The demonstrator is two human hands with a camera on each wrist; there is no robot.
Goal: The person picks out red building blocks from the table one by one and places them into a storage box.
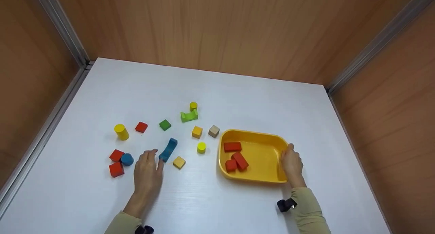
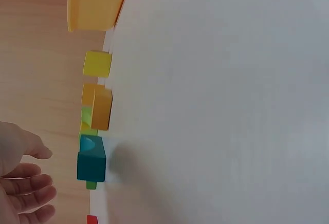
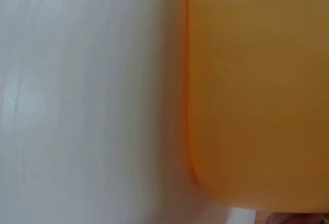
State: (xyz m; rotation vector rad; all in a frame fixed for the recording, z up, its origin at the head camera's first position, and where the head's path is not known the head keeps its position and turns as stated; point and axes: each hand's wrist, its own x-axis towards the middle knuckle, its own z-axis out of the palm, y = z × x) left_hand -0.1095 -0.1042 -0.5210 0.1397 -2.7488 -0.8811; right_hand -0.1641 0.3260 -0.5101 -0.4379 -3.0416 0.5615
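Note:
My left hand (image 1: 146,174) hovers beside a blue block with a curved hollow (image 1: 169,149), its fingers loosely spread. The left wrist view shows a gap between those fingers (image 2: 32,185) and the blue block (image 2: 91,166). At the right, my right hand (image 1: 293,164) grips the right rim of a yellow tray (image 1: 263,159). Three red blocks (image 1: 240,161) lie in the tray's left part. The right wrist view is mostly filled by the tray's outer wall (image 3: 257,95), and only a sliver of fingers shows at its bottom edge.
Around the left hand lie a pale yellow block (image 1: 179,162), a blue cylinder (image 1: 127,159), red blocks (image 1: 116,169) and a tall yellow cylinder (image 1: 121,132). Farther back are a green block (image 1: 165,125), a light green arch (image 1: 189,116) and a plain wooden cube (image 1: 213,131). Wooden walls (image 1: 204,30) surround the table.

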